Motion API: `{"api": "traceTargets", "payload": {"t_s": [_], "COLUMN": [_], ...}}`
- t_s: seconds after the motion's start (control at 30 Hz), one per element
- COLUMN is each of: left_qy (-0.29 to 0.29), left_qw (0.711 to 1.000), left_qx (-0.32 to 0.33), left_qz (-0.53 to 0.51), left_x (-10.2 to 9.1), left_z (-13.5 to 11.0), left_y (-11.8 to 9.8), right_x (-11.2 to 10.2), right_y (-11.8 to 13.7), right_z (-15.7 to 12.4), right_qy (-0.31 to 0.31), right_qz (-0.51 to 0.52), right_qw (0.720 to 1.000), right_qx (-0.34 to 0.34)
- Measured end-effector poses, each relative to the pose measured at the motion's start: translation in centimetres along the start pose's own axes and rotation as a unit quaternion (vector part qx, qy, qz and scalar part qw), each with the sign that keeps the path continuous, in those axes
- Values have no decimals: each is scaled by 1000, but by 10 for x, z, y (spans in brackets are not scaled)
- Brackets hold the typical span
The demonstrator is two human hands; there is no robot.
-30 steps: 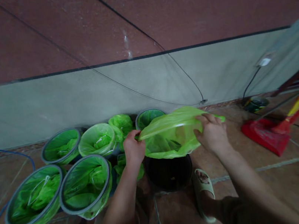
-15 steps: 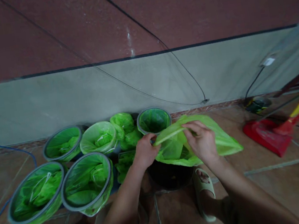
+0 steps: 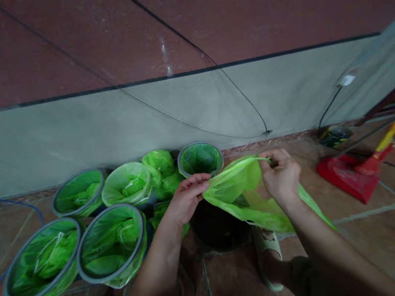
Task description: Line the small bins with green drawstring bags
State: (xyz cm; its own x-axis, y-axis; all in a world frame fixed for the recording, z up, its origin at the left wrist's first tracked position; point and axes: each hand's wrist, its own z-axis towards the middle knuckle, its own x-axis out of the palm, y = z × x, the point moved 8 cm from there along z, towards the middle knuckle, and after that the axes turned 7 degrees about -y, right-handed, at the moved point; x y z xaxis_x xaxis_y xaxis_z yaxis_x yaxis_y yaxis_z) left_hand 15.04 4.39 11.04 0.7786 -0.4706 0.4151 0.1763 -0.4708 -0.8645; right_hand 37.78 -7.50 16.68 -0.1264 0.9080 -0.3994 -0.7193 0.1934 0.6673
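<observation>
OK, near to far. Pale slipper (image 3: 272, 243) on the right foot, on the tiled floor (image 3: 366, 261), just beside the black bin (image 3: 219, 231). Bin mouth faces up, dark, no liner visible over its rim. It lies below the hands, between the two forearms, closer to the left hand (image 3: 190, 197) than to the right hand (image 3: 282, 176).

Hands are apart, both pinching the green plastic bag (image 3: 228, 190): left has its left end between thumb and fingers, right has the upper edge, slightly higher in view.

Key relation: bag spans the hands, but its long axis slopes off right, from the left hand down past the right forearm to a tail over the floor. Bulk is on the right hand's side; bin sits left of that. Bag's left part overlaps the mouth in view; can't tell the height gap.

Further out: lined bins (image 3: 102, 279) clustered left of the left forearm, red dustpan (image 3: 350, 177) well apart to the right, wall (image 3: 105, 127) behind.
</observation>
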Motion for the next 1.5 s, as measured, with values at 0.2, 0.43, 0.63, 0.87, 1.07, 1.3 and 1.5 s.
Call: {"api": "traceTargets", "payload": {"t_s": [0.2,0.43,0.63,0.87,1.07,1.3,1.5], "left_qy": [23,-264,-359,-377,-316,-290,-410], "left_qw": [997,849,883,914,929,932,883], "left_qx": [32,264,216,139,119,140,174], "left_qz": [63,375,213,-55,-153,-166,-146], "left_x": [-2,-32,-70,-81,-81,-88,-132], "left_z": [6,-1,5,2,5,6,-9], "left_y": [3,-32,-30,-30,-31,-38,-62], "right_x": [1,12,46,63,66,80,46], "right_y": [-9,8,14,-6,-6,-17,-67], "right_z": [0,-7,-31,-52,-65,-87,-55], "right_qy": [3,71,269,333,345,350,307], "right_qz": [-11,-15,-56,-145,-221,-333,-327], "right_qw": [1000,997,952,920,903,868,893], "right_qx": [28,-38,-133,-151,-131,-115,-35]}}
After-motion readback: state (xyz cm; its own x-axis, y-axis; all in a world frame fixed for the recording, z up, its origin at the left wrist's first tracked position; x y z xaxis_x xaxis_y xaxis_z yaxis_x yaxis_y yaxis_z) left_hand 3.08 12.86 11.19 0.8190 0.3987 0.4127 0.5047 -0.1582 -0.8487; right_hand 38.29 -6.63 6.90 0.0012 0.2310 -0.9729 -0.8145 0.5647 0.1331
